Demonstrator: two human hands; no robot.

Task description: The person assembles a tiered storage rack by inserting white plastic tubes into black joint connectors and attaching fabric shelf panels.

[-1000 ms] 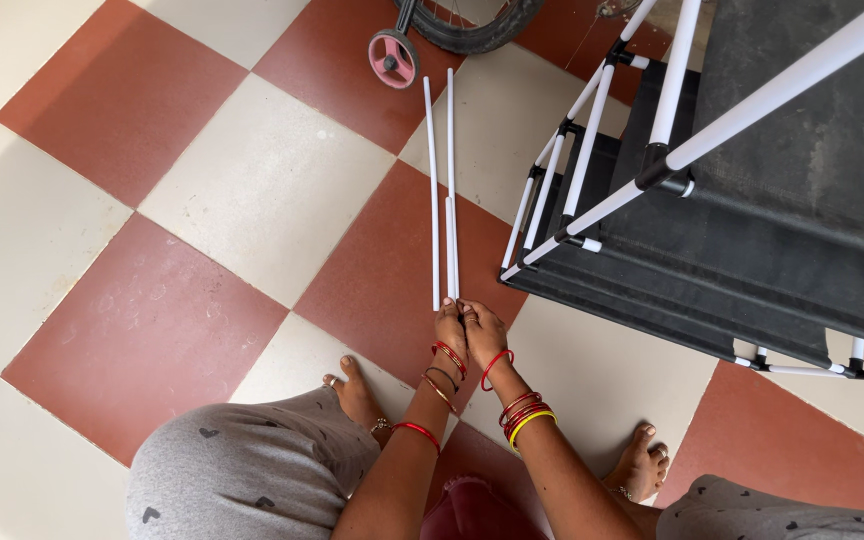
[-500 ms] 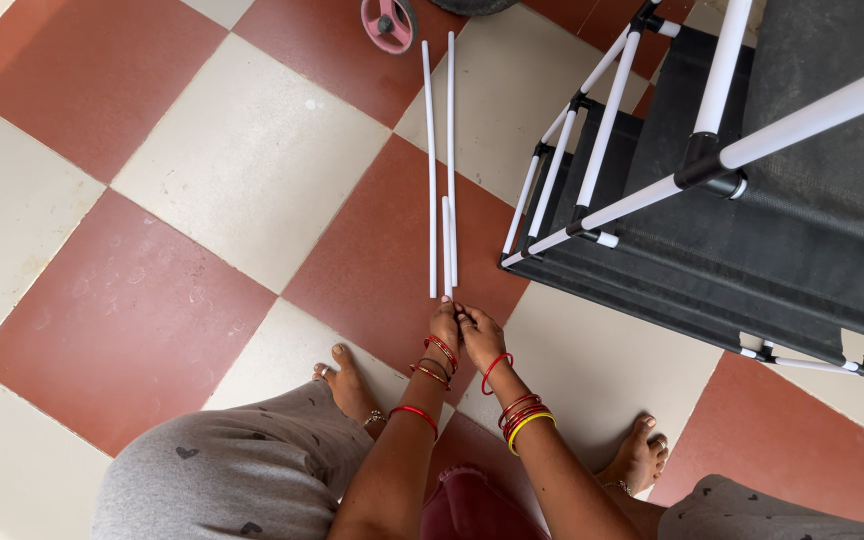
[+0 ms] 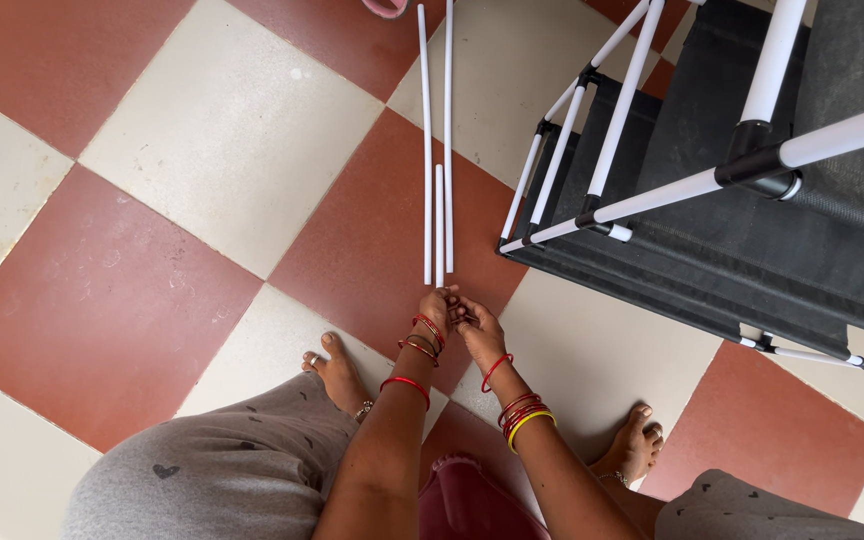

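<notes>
Three thin white rods (image 3: 447,150) lie side by side on the checked floor, two long and one short (image 3: 439,225), their near ends level. My left hand (image 3: 436,308) sits just behind those ends, fingers curled, fingertips at the rod tips. My right hand (image 3: 478,328) presses against it from the right, fingers also curled. Nothing shows between the fingers. Both wrists carry red bangles, and the right one has a yellow bangle too.
A rack of white tubes with black joints and dark fabric shelves (image 3: 752,170) lies tilted at the right, close to the rods. A pink wheel-like object (image 3: 385,7) shows at the top edge. My knees and bare feet (image 3: 337,365) flank my arms.
The view has shifted down and closer, so the rods reach the top edge. My hands stay together at the near rod ends. The rods have not moved.
</notes>
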